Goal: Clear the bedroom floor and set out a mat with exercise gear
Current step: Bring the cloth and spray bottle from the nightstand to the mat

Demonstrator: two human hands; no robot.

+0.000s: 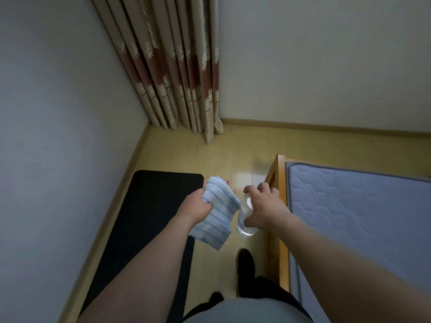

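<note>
A black exercise mat (pixel 149 206) lies flat on the wooden floor along the left wall. My left hand (pixel 198 205) grips a folded towel (pixel 218 213) with blue and white stripes, held above the mat's right edge. My right hand (pixel 263 205) holds a clear plastic water bottle (pixel 245 226) from above, fingers curled round its upper part. The bottle hangs over the bare floor between the mat and the bed.
A wooden bed frame (pixel 277 173) with a blue quilted mattress (pixel 354 213) fills the right side. Patterned curtains (pixel 182 89) hang in the far corner. My dark-shod foot (pixel 246 264) stands on the floor strip (pixel 221 155) between mat and bed.
</note>
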